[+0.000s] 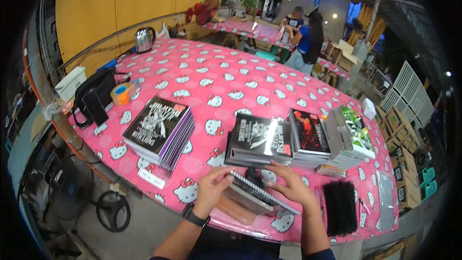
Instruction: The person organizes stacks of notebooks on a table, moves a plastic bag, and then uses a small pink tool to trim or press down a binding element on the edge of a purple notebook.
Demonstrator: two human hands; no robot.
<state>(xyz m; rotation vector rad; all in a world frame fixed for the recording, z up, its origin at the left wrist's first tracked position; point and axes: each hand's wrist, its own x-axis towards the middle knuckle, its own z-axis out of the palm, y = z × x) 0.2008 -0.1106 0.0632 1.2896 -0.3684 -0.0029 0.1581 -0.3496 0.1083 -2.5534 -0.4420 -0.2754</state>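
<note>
A spiral-bound notebook (262, 193) with a white coil stands tilted near the table's front edge, coil edge up. My left hand (215, 188), a black watch on its wrist, grips the notebook's upper left end. My right hand (292, 187) holds the coil edge farther right, thumb on the near side. A small dark thing (254, 176) shows just behind the coil; its kind is unclear. Below the notebook lies a flat brownish piece (236, 212), partly covered. Just beyond my hands sits a stack of black-covered spiral notebooks (260, 139).
More notebook stacks stand left (159, 130) and right, one with a red picture (310, 130), one green and white (353, 130). Black binding coils (340, 207) lie at right. A black bag (94, 98), orange tape (121, 94) and kettle (144, 39) are farther left. People work behind.
</note>
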